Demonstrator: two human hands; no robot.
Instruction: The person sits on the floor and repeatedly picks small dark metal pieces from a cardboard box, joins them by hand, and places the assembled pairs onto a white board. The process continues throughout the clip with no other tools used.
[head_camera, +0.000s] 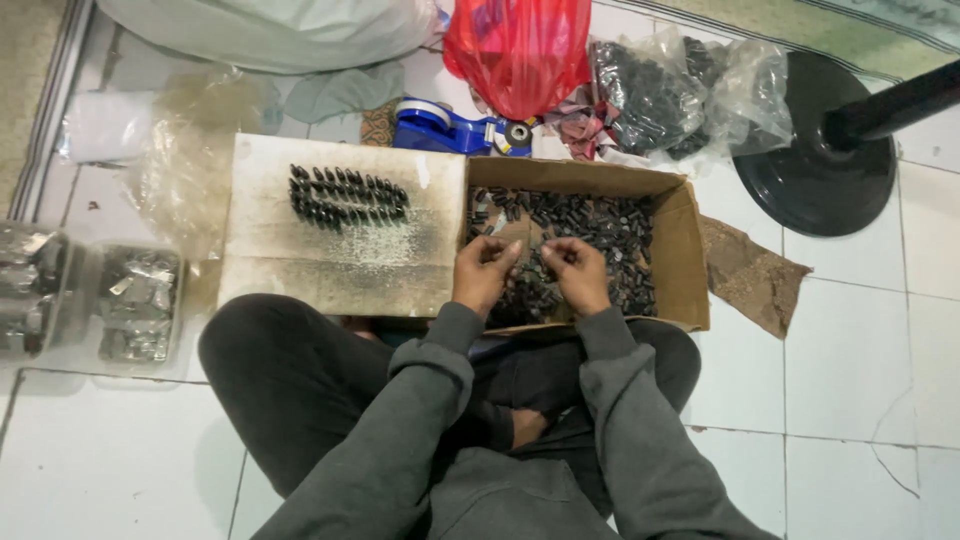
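I sit cross-legged on a tiled floor in grey sleeves. Both hands hover over a cardboard box (690, 250) filled with several small dark cylindrical parts (610, 225). My left hand (484, 272) has its fingers curled around what looks like a few of these parts. My right hand (578, 272), close beside it, pinches a small dark part at its fingertips. Left of the box lies a white foam board (300, 260) with two rows of the same dark parts (345, 197) stuck upright in it.
A blue tape dispenser (440, 128), a red plastic bag (520, 50) and clear bags of dark parts (660, 95) lie behind the box. Clear tubs of metal pieces (135, 300) stand at the left. A black round stand base (815, 170) is at the right, near a torn cardboard scrap (750, 275).
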